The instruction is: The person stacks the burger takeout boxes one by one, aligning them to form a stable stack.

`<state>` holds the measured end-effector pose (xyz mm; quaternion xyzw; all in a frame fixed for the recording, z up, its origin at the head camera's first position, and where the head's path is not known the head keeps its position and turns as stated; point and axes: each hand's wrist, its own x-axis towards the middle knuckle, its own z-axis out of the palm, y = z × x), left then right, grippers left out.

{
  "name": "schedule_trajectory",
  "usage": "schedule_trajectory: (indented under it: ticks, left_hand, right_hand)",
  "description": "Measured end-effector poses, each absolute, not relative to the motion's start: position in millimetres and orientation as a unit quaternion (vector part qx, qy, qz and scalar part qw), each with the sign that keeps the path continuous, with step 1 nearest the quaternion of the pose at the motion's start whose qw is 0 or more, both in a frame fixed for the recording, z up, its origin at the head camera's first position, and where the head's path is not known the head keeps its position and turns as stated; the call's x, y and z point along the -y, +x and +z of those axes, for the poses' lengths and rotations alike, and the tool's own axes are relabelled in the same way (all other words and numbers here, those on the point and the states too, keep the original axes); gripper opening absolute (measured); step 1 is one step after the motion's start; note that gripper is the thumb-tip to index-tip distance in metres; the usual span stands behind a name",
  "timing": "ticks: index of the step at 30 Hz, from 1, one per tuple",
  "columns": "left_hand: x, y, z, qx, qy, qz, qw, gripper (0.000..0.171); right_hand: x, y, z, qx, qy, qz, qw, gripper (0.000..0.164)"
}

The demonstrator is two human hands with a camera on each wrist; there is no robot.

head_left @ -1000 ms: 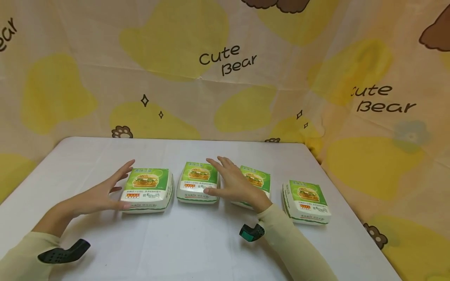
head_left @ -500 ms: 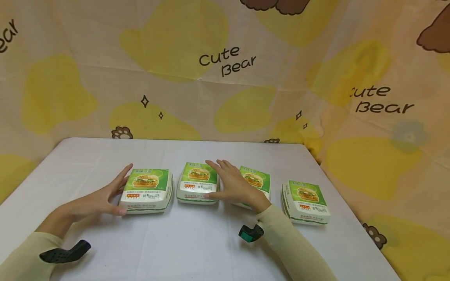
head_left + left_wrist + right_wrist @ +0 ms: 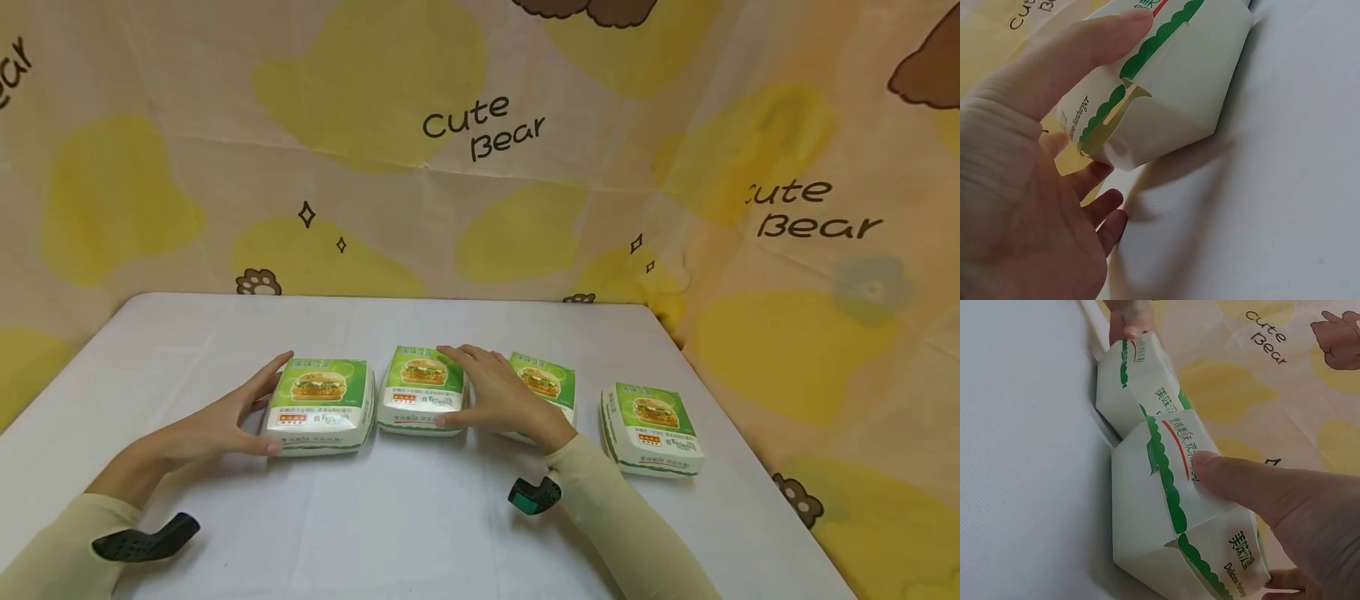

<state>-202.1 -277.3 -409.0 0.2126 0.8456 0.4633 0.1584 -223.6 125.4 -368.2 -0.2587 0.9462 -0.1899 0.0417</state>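
Observation:
Green-and-white paper burger boxes stand in a row on the white table. My left hand (image 3: 202, 425) spans the left end of the leftmost burger box (image 3: 318, 412), thumb at its front and index finger at its back corner. In the left wrist view, the thumb (image 3: 1116, 37) lies on the box's printed side; the lower fingers are off it. My right hand (image 3: 502, 396) holds the second burger box (image 3: 416, 396) by its right end. Its thumb (image 3: 1222, 472) presses the front in the right wrist view; the other fingers reach behind, mostly hidden.
A third burger box (image 3: 551, 383) is partly hidden behind my right hand. The fourth burger box (image 3: 652, 429) stands farther right, near the side edge of the white table (image 3: 420, 533). A patterned cloth (image 3: 360, 100) hangs behind and along the right side.
The leftmost box has slid slightly right with my left hand, narrowing the gap to the second box. My right hand's fingers have come down closer onto the second box.

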Motion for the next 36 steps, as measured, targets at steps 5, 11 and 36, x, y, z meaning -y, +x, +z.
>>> schedule_trajectory:
  ticks: [5,11,36]
  left_hand:
    - [278.2,-204.6,-409.8,-0.851,0.206,0.457,0.159,0.119]
    - [280.7,-204.2,-412.1,-0.843,0.205,0.466,0.175,0.118]
    - [278.8,-205.1,-408.6,-0.838,0.204,0.47,0.188,0.117]
  right_hand:
    - [-127.5,-223.6,-365.6,-0.939,-0.254,-0.228,0.048,0.099]
    - [-130.7,-221.1,-361.8,-0.931,-0.227,-0.28,0.065,0.092]
    - [-138.2,-220.8,-338.4,-0.903,-0.246,-0.349,0.035,0.084]
